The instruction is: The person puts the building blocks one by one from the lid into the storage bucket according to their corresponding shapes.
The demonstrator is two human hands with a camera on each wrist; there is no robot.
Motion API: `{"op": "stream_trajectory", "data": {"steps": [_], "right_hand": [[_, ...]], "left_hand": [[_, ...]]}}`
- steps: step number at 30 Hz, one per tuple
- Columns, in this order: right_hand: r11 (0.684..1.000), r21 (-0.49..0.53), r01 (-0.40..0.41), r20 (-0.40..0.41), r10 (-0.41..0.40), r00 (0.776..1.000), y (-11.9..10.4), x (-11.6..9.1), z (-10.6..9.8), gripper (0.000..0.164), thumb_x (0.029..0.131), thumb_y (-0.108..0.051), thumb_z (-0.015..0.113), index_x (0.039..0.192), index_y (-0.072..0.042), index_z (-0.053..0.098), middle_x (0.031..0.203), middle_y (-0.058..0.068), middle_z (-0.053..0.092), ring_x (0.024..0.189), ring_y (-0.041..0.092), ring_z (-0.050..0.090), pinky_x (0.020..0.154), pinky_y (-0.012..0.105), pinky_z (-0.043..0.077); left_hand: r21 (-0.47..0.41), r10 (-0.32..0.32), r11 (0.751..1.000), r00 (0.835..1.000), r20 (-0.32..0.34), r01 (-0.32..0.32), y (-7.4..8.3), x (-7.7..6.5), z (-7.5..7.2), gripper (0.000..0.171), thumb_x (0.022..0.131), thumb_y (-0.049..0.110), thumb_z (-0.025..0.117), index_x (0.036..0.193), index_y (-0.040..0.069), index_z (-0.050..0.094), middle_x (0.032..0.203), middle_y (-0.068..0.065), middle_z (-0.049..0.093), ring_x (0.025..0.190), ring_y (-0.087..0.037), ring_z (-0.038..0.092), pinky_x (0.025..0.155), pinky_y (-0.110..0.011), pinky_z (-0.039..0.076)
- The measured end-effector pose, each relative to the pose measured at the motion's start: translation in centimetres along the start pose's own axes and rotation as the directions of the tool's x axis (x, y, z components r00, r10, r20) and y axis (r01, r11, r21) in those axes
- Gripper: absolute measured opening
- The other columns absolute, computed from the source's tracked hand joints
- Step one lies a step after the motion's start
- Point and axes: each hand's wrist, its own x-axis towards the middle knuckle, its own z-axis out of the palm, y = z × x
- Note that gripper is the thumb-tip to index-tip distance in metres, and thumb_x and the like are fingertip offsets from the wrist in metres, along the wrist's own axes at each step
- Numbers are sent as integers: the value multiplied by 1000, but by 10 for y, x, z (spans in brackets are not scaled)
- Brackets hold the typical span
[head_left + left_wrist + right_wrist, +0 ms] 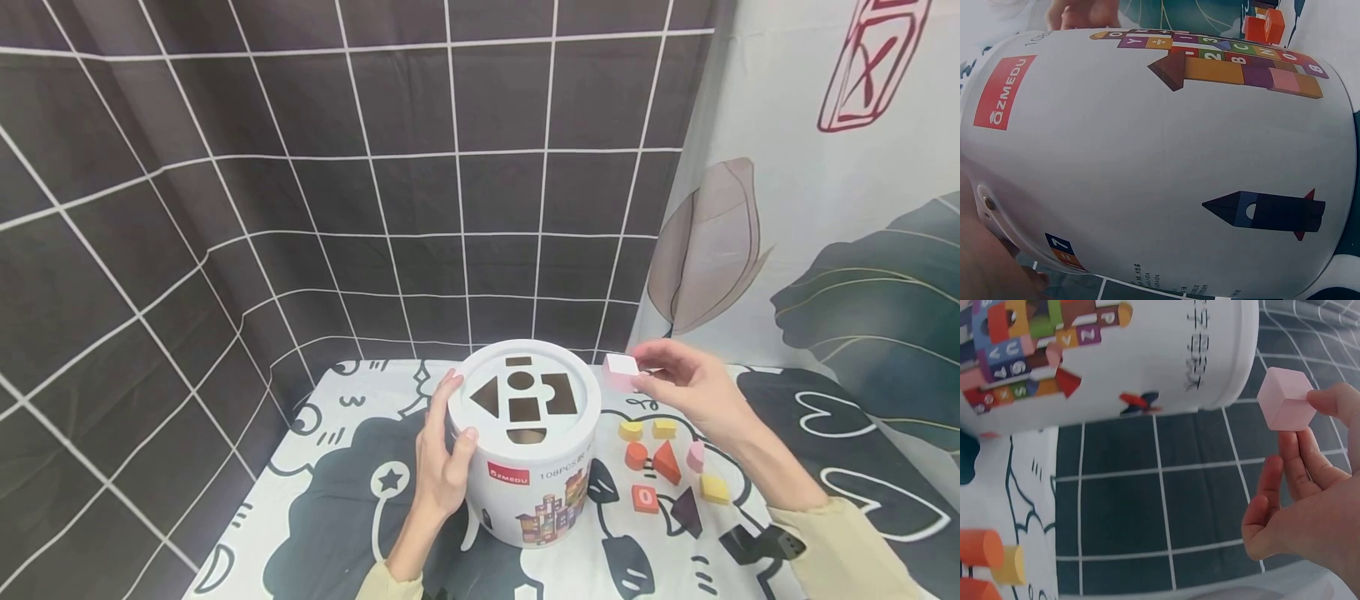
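Observation:
A white round bucket with printed block pictures stands upright on the cloth. Its white lid has several cut-out holes: a triangle, a circle, squares and other shapes. My left hand rests against the bucket's left side, fingers extended up to the lid's rim and thumb on the front. Beside the lid on the right, my right hand pinches a pink cube between thumb and fingers, raised to about the lid's height. In the right wrist view the cube is apart from the bucket.
Right of the bucket lie several loose blocks: two yellow ones behind, an orange cylinder, an orange triangle, a pink block, a yellow block, an orange block marked 0 and a dark triangle. A grid-patterned curtain hangs behind.

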Motion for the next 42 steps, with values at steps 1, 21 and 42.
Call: {"op": "stream_trajectory", "data": {"steps": [1, 21, 42], "right_hand": [[1000, 8, 9, 5, -9, 1000, -2, 1, 2, 33, 89, -3, 73, 120, 3, 62, 108, -4, 68, 93, 13, 66, 80, 20, 53], [997, 70, 17, 72, -22, 997, -29, 13, 50, 29, 86, -8, 77, 114, -5, 68, 111, 6, 68, 108, 23, 56, 94, 40, 41], [999, 14, 35, 24, -35, 999, -34, 14, 80, 29, 81, -11, 81, 108, -11, 72, 114, 4, 68, 120, 25, 41, 104, 63, 29]], "left_hand": [[-1, -3, 1000, 1000, 2, 3, 0, 0, 0, 60, 86, 26, 49, 143, 6, 51, 151, -12, 46, 136, -31, 46, 103, -62, 37], [-5, -3, 1000, 1000, 5, 3, 0, 0, 0, 61, 85, 25, 48, 143, 7, 50, 151, -12, 46, 135, -33, 47, 101, -64, 38], [-1, -13, 1000, 1000, 3, 13, -1, 0, 0, 61, 85, 26, 49, 143, 7, 50, 151, -12, 46, 135, -33, 47, 101, -66, 36]]}}
